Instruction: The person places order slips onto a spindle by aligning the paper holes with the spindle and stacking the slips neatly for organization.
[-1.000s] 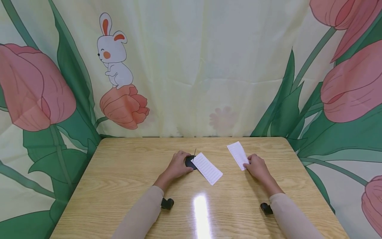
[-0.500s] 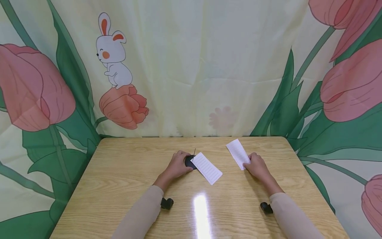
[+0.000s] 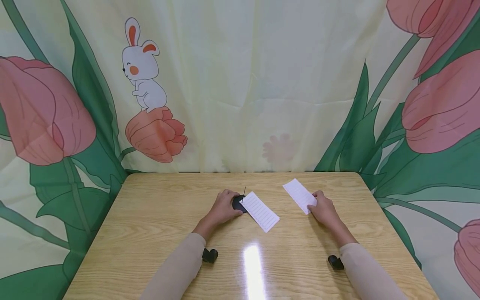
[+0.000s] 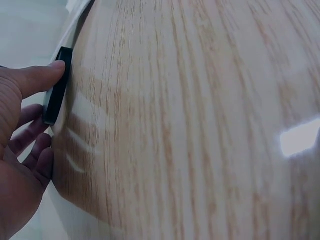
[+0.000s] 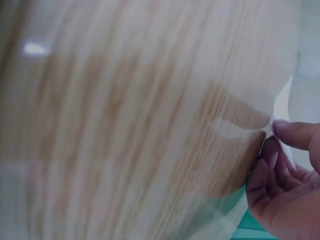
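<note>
My left hand (image 3: 223, 207) grips the edge of a bill spike, whose round black base (image 3: 238, 204) lies on the table. In the left wrist view, the thumb lies against the rim of this base (image 4: 58, 87). A thin spike (image 3: 245, 192) stands up from it. One corner of a white lined slip of paper (image 3: 261, 212) lies over the base at the foot of the spike; whether it is pierced is too small to tell. My right hand (image 3: 324, 208) pinches a second white slip of paper (image 3: 298, 194) by its near end, to the right of the spike.
The wooden table (image 3: 157, 216) reflects a bright light near its front. Behind it hangs a curtain (image 3: 232, 83) printed with tulips and a rabbit. A black wrist camera (image 3: 210, 256) sits at the left sleeve, another black camera (image 3: 335, 262) at the right.
The slip in my right hand has swung a little to the left at its far end. My left hand, the bill spike and the lined slip have stayed put.
</note>
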Demonstrator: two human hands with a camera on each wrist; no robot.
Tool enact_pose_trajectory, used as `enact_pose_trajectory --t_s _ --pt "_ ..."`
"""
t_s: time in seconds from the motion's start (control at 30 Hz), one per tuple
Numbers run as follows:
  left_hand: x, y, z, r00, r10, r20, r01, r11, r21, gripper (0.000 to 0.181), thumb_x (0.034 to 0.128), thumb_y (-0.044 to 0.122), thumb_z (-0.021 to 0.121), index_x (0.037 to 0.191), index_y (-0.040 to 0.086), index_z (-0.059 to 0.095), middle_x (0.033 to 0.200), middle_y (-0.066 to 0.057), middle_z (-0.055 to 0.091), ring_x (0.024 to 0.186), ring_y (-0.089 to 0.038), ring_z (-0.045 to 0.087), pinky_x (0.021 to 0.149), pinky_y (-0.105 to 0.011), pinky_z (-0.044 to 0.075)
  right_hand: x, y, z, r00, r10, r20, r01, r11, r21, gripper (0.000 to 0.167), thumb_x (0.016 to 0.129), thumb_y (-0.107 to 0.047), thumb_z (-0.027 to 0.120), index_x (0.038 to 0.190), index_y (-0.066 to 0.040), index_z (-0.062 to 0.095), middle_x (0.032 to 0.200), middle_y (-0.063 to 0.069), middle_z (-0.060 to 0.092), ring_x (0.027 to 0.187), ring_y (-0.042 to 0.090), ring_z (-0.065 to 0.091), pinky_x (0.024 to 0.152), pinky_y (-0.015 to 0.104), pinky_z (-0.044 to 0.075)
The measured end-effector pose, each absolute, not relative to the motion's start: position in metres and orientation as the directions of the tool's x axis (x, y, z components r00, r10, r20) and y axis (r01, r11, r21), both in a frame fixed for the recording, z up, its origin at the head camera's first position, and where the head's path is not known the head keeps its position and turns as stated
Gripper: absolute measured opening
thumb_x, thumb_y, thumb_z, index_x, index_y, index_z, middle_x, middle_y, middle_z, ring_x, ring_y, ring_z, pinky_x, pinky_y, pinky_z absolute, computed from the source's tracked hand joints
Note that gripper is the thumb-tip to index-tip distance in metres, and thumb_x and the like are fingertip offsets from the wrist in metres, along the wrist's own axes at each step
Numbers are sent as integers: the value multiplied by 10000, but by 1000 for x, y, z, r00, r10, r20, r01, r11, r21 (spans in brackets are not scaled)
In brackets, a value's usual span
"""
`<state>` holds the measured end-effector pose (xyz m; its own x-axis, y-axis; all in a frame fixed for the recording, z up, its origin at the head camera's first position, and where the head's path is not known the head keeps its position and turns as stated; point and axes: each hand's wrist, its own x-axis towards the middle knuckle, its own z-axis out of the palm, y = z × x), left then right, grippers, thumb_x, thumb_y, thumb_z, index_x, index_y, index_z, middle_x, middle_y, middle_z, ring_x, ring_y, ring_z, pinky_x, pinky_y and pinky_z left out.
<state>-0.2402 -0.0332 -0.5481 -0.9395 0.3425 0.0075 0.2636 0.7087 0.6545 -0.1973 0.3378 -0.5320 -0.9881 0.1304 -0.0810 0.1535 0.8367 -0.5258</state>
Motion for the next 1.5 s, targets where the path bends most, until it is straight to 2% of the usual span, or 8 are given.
enact_pose_trajectory --t_s 0.33,0.6,0.83,1.1,1.33,1.5 --pt "-239 -31 -552 -941 338 4 257 709 657 639 816 235 895 1377 75 631 1372 -133 567 1254 -325 497 1047 -466 468 -193 343 -525 -992 100 -76 125 852 -509 435 1016 -82 601 1360 144 459 1329 388 565 1209 489 582 997 595 486" --pt "-238 -31 -551 -942 337 2 255 709 658 641 817 233 895 1377 69 629 1376 -135 567 1262 -327 497 1053 -467 468 -191 348 -513 -997 78 -23 78 846 -527 405 1020 -71 596 1347 140 484 1309 378 586 1192 484 599 984 599 499" --pt "-238 -32 -548 -937 350 3 269 715 645 638 821 239 893 1375 65 628 1378 -142 567 1270 -336 504 1050 -470 476 -190 350 -502 -997 51 62 9 836 -549 361 1004 -79 630 1298 107 534 1091 298 668 944 369 643 794 473 532" --pt "-239 -33 -546 -934 358 -14 264 714 648 665 838 239 879 1414 64 596 1405 -149 552 1287 -333 494 1068 -468 472 -190 343 -487 -997 53 52 13 814 -580 385 1018 -89 636 1346 84 531 1051 236 666 863 274 609 673 290 489" --pt "-239 -33 -541 -934 355 -32 241 696 677 677 857 259 856 1442 75 568 1400 -148 547 1286 -317 497 1080 -471 464 -187 333 -474 -996 17 89 -39 805 -592 371 1010 -77 652 1330 79 547 1057 238 682 851 257 624 657 295 494" --pt "-239 -35 -532 -934 354 -51 212 662 719 643 910 275 805 1468 95 542 1407 -125 549 1288 -306 515 1075 -482 471 -185 325 -464 -993 -9 121 -79 802 -591 360 1005 -78 661 1322 58 556 1086 240 682 869 263 627 691 322 511"
